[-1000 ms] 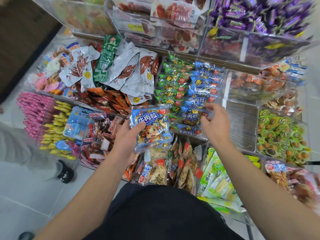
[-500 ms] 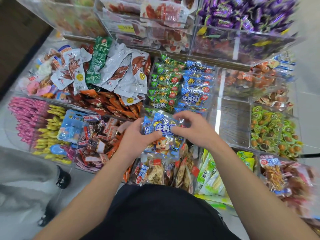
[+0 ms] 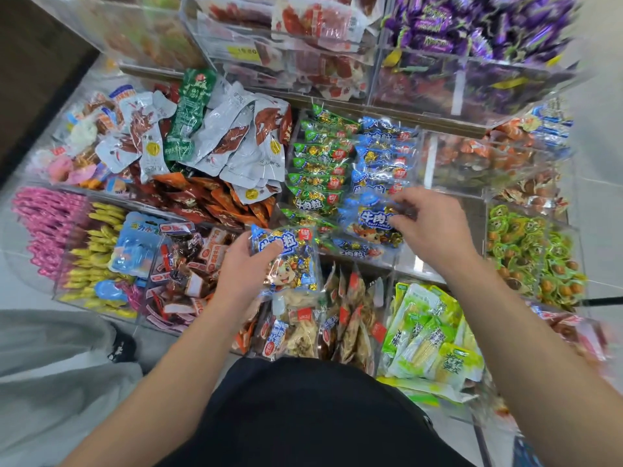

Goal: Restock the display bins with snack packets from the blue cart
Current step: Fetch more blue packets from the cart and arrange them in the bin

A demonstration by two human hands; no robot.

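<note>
Blue snack packets (image 3: 286, 261) sit gripped in the left hand (image 3: 242, 267), near the bins' front edge. Farther right, the right hand (image 3: 428, 227) pinches another blue packet (image 3: 371, 220) over the clear bin (image 3: 418, 143) of matching blue packets.

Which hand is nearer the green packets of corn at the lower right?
Right. The right hand is up-left of the corn packets, over the blue packet bin; the left hand is farther left, holding a blue packet.
</note>
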